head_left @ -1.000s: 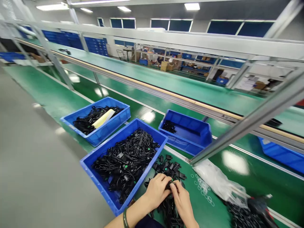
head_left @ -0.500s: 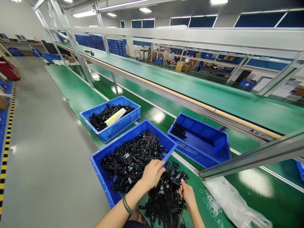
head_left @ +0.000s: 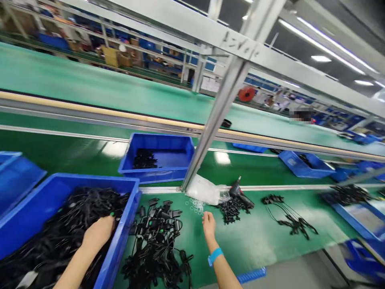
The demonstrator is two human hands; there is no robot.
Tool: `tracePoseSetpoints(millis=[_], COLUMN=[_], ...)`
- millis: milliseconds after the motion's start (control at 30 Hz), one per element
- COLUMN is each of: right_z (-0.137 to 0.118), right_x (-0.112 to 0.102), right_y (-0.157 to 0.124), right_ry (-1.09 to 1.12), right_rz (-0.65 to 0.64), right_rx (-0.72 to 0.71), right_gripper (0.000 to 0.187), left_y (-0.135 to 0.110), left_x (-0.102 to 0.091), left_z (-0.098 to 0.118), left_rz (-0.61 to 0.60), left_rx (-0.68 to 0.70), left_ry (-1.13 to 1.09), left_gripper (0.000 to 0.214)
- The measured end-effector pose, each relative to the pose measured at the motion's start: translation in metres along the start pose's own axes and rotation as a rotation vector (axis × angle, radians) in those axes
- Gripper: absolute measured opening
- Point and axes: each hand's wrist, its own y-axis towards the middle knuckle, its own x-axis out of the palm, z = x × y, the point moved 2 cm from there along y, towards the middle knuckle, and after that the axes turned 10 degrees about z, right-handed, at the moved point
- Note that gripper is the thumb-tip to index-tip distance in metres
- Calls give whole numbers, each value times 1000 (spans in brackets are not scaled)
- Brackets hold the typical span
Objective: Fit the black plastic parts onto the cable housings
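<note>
My left hand [head_left: 99,233] reaches into a large blue bin [head_left: 122,237] heaped with black cabled power adapters [head_left: 90,204]. Its fingers are curled beside a green-dotted piece, and what they grip is hidden. My right hand [head_left: 208,223], with a blue band on the wrist, is over the green bench. Its fingertips are pinched at the edge of scattered clear rings [head_left: 197,205]; anything between them is too small to make out. Between my hands lies a pile of black adapters [head_left: 156,237] with tangled cables. A white plastic bag [head_left: 204,190] lies behind the rings.
A blue bin [head_left: 162,175] with small black parts stands behind the pile. A metal post [head_left: 215,120] rises beside it. Right of my right hand are small black parts [head_left: 230,210], a dark tool [head_left: 239,194] and bundled cables [head_left: 296,222]. A raised green belt [head_left: 120,88] runs behind.
The view has swung to the right. My right hand has left the adapter pile and moved right to the rings. My left hand is now lower into the large bin.
</note>
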Motion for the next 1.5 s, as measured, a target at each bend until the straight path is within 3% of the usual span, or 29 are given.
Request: tracePoseSetpoints(millis=[100, 200, 300, 433, 533, 600, 700, 767, 867, 933, 1067, 1133, 1233, 1500], right_z=[33, 57, 68, 65, 50, 31, -16, -59, -133, -178, -232, -240, -241, -238], right_x=[-60, -94, -106, -113, -109, -99, -77, -64, -54, -53, -60, -63, -65, -64], right_y=[37, 56, 61, 53, 39, 23, -18, -55, -117, -154, -201, -211, -217, -219], right_ry=[-86, -146, -143, -62, 83, 240, 461, 552, 640, 548, 417, 407, 391, 309], right_rz=[293, 389, 361, 335, 345, 300, 119, -56, -388, -547, -493, -464, -453, -511], right_rx=[70, 121, 147, 208, 263, 274, 253, 216, 57, -176, -757, -928, -1052, -1142], right_gripper=[33, 25, 21, 26, 33, 47, 65, 61, 43, 34, 12, 12, 19, 15], left_y=[-13, -16, -12, -14, -20, -27, -46, -66, -102, -123, -153, -160, -168, -175], left_x=[13, 32, 35, 14, -2, -12, -27, -37, -52, -59, -62, -60, -57, -53], left_z=[-12, -28, -38, -31, -29, -29, -18, 3, 45, 71, 99, 103, 102, 98], left_rz=[154, 55, -63, -5, 97, 193, 349, 427, 484, 498, 541, 551, 557, 577], left_rx=[291, 560, 545, 436, 348, 296, 244, 249, 267, 303, 474, 526, 548, 553], left_ry=[248, 421, 455, 273, 180, 146, 64, -102, -416, -487, -466, -450, -436, -460], left_gripper=[33, 43, 49, 49, 44, 34, 17, 13, 22, 26, 17, 15, 15, 15])
